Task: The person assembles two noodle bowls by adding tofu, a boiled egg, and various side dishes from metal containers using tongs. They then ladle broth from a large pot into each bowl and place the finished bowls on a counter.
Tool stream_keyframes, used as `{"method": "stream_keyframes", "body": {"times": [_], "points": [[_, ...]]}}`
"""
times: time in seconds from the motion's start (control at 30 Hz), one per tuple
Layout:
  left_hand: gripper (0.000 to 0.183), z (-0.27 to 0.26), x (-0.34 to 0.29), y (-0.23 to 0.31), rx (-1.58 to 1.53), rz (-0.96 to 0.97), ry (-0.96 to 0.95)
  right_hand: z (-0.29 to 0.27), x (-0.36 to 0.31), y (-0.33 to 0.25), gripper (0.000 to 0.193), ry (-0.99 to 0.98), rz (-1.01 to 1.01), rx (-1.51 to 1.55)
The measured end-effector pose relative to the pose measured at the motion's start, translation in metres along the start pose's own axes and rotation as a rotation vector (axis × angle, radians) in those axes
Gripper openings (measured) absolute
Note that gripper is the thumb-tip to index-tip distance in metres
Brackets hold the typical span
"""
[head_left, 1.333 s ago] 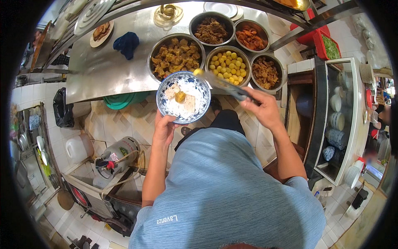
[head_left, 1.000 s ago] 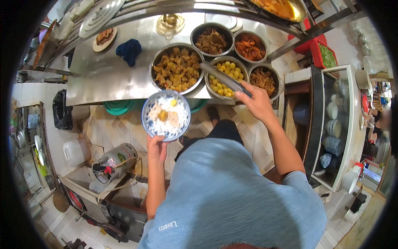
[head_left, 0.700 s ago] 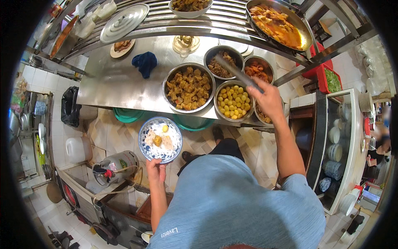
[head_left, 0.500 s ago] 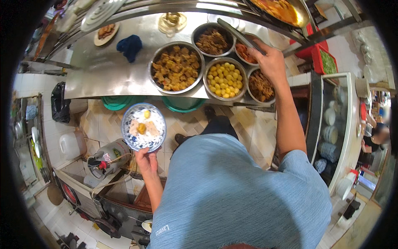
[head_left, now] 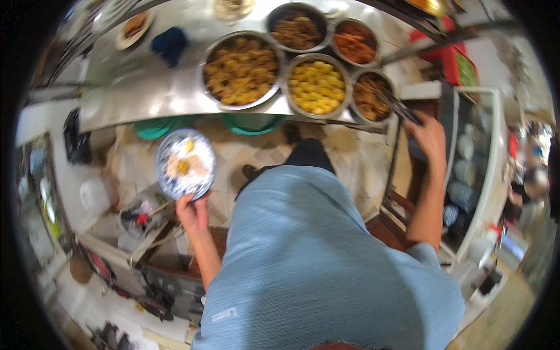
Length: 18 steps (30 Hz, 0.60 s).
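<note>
On the left, my left hand point(head_left: 194, 211) grips the near edge of a blue-and-white patterned plate point(head_left: 165, 179). The plate bears white rice, pale brownish slices, a yellow ball and a darker yellow piece. At the right, my right hand point(head_left: 430, 135) is closed around metal tongs point(head_left: 401, 108). Their tips reach into a steel bowl of brown meat pieces point(head_left: 367, 98) at the counter's right end. Beside that bowl are small yellow balls point(head_left: 318, 87) in another bowl. Orange-red food point(head_left: 353, 42) fills the bowl behind.
A larger bowl of yellow-brown chunks point(head_left: 242, 70) and a bowl of dark meat point(head_left: 297, 30) share the steel counter point(head_left: 131, 96) with a dark blue cloth point(head_left: 170, 45). Green lids or tubs point(head_left: 252, 123) show below its edge. A glass-fronted cabinet point(head_left: 466, 151) stands right.
My right hand has moved toward me and right, bringing the tongs from over the orange-red food into the brown meat bowl. The plate stays in my left hand. The whole view has shifted slightly.
</note>
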State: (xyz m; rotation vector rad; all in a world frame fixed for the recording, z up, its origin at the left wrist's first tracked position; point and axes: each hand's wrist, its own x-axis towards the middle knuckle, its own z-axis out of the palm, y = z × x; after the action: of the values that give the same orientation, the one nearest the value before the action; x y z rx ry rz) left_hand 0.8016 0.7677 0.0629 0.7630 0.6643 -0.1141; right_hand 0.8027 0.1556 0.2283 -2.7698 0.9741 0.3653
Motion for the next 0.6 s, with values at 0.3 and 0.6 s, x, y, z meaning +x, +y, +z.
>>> {"method": "stream_keyframes", "body": {"times": [0.3, 0.6], "points": [[0.070, 0.029, 0.009, 0.020, 0.110, 0.017, -0.060, 0.012, -0.048, -0.028, 0.051, 0.041, 0.129, 0.148], [0.075, 0.016, -0.006, 0.013, 0.060, 0.025, 0.000, 0.028, -0.024, -0.114, 0.051, -0.036, -0.359, 0.298]]}}
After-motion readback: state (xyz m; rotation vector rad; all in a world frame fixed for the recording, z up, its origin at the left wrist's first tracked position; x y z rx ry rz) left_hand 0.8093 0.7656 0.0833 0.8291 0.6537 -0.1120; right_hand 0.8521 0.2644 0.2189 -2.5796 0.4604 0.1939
